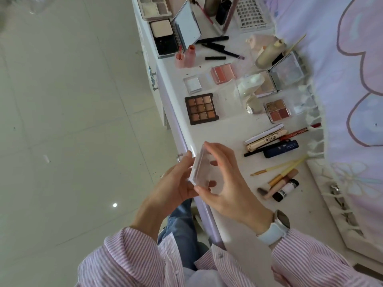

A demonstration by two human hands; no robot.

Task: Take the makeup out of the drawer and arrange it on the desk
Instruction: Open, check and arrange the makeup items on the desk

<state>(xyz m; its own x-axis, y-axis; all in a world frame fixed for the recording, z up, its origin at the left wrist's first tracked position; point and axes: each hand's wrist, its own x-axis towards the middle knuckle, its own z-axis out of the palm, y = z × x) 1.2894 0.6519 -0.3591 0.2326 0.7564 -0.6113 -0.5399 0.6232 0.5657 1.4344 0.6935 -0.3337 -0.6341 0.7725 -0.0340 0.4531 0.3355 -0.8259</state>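
Observation:
Both hands hold a small clear square makeup case over the front edge of the white desk. My left hand supports its underside and my right hand pinches its top and bottom corners. On the desk lie a brown nine-pan eyeshadow palette, a pink blush compact, a small four-pan palette, mascara tubes and brushes.
A drawer front with a knob sits just left of my hands. More palettes, an open mirror compact, bottles and a lash tray crowd the far desk. A fringed floral cloth lies right; tiled floor lies left.

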